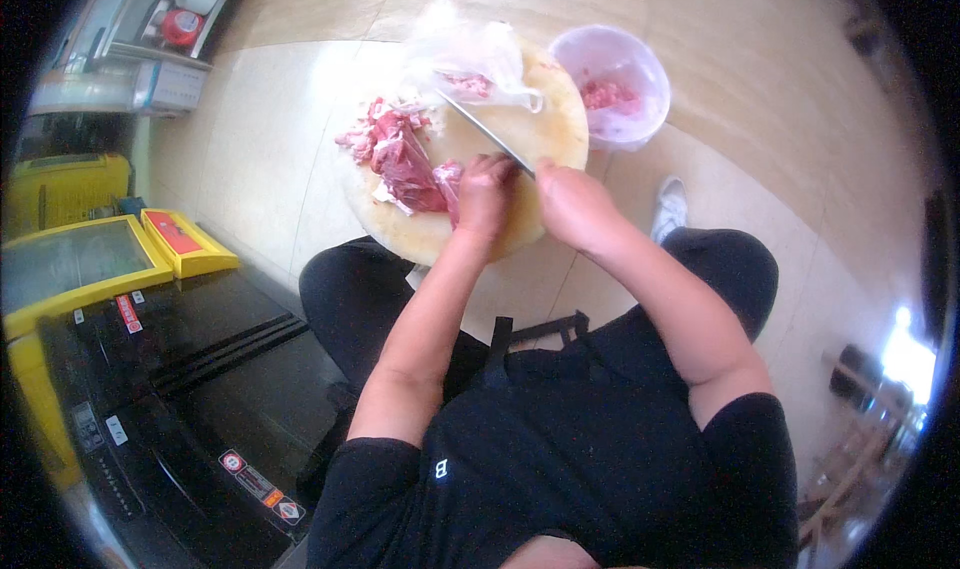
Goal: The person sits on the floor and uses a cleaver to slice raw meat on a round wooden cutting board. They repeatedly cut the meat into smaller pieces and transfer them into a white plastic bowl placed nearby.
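Observation:
A round chopping block point(517, 231) stands before me between my knees. My right hand point(562, 194) grips the handle end of a knife point(487, 133), whose long blade points up and to the left over the block. Beside the blade my left hand point(484, 194) rests with bent fingers at a small piece of raw meat point(448, 182); whether it grips anything is hidden. A larger piece of raw red meat point(405, 164) lies on the block to the left. Near the far edge sits a clear plastic bag point(480, 55) with pink meat bits point(469, 84).
A whitish bucket point(645, 51), lined with plastic and holding pink meat point(609, 97), stands on the floor right of the block. At the left are a black chest-like appliance point(247, 389) and a yellow-framed unit point(161, 261). Shelves with containers point(180, 25) stand at the upper left.

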The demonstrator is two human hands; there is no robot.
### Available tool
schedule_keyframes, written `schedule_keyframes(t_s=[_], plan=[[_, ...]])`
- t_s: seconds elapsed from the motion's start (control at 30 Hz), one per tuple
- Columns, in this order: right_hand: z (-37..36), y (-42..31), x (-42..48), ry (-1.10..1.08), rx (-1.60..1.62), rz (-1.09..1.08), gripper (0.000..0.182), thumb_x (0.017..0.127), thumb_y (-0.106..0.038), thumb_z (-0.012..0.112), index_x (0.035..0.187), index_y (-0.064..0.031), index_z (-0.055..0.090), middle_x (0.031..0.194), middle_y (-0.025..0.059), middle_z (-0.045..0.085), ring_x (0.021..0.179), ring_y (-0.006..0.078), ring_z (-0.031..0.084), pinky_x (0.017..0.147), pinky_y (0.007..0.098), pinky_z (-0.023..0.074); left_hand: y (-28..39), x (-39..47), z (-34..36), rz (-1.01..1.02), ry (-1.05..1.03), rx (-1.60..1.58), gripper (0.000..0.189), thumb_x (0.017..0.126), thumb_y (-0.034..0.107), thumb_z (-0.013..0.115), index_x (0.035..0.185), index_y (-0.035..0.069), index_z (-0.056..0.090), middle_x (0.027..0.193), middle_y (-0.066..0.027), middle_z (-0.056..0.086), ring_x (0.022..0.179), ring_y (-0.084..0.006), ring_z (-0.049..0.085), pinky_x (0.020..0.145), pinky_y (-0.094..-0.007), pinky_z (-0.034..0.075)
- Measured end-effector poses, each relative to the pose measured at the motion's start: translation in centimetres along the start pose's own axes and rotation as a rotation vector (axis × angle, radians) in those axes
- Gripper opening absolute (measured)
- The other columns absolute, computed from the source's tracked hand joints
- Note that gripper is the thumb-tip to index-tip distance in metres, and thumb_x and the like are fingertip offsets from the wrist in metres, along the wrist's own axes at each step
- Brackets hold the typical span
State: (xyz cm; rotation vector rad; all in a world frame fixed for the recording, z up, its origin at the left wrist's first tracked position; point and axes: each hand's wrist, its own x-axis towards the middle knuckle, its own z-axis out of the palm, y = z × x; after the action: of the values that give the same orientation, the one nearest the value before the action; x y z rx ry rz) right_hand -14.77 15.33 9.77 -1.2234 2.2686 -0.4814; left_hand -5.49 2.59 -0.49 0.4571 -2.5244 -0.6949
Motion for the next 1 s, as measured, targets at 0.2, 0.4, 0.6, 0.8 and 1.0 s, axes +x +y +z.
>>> schedule_keyframes(t_s=[0.2,0.4,0.6,0.8,1.0], plan=[[0.5,0.2,0.6,0.017,-0.013,-0.004,0.017,0.085,-0.006,0.043,0.095,0.0064,0.050,0.081,0.0285,0.064,0.079,0.0417,0.065,0.070,0.0496,0.0520,0.2,0.1,-0.5,-0.009,0.026,-0.034,0.013,0.074,0.004,0.063,0.084,0.005,0.072,0.088,-0.0082,0.069,0.079,-0.0290,0.062,0.073,-0.0369,0.051],[0.0,1.5,-2.8,-0.021,-0.076,0.050,0.016,0.081,-0.003,0.047,0.094,0.0056,0.049,0.079,0.0277,0.064,0.077,0.0414,0.065,0.069,0.0499,0.0520,-0.6,-0.2,-0.5,-0.382,0.051,-0.506,0.010,0.081,0.003,0.063,0.088,-0.001,0.068,0.089,-0.0140,0.068,0.080,-0.0328,0.065,0.071,-0.0381,0.052],[-0.7,1.2,-4.2,0.057,-0.087,0.023,0.012,0.082,-0.003,0.046,0.090,0.0058,0.049,0.072,0.0273,0.062,0.070,0.0428,0.063,0.065,0.0511,0.0501,-0.4,-0.1,-1.1,-0.185,0.010,-0.139,0.010,0.079,0.005,0.067,0.087,-0.001,0.069,0.089,-0.0153,0.067,0.078,-0.0312,0.065,0.071,-0.0374,0.052],[-1.0,0.5,-4.5,-0.002,-0.040,0.019,0.012,0.082,-0.001,0.045,0.090,0.0064,0.049,0.073,0.0286,0.061,0.072,0.0438,0.063,0.066,0.0511,0.0498,0.1,-0.3,-0.9,-0.141,-0.011,-0.064,0.010,0.078,0.010,0.069,0.087,0.005,0.071,0.089,-0.0122,0.069,0.084,-0.0287,0.063,0.078,-0.0363,0.049],[0.4,-0.1,-1.2,0.009,0.037,-0.007,0.015,0.080,0.000,0.045,0.093,0.0071,0.049,0.078,0.0297,0.061,0.077,0.0437,0.063,0.068,0.0502,0.0501,-0.1,-0.5,-0.6,-0.024,-0.001,-0.018,0.012,0.073,0.004,0.066,0.083,0.004,0.071,0.090,-0.0093,0.069,0.081,-0.0294,0.061,0.075,-0.0378,0.050]])
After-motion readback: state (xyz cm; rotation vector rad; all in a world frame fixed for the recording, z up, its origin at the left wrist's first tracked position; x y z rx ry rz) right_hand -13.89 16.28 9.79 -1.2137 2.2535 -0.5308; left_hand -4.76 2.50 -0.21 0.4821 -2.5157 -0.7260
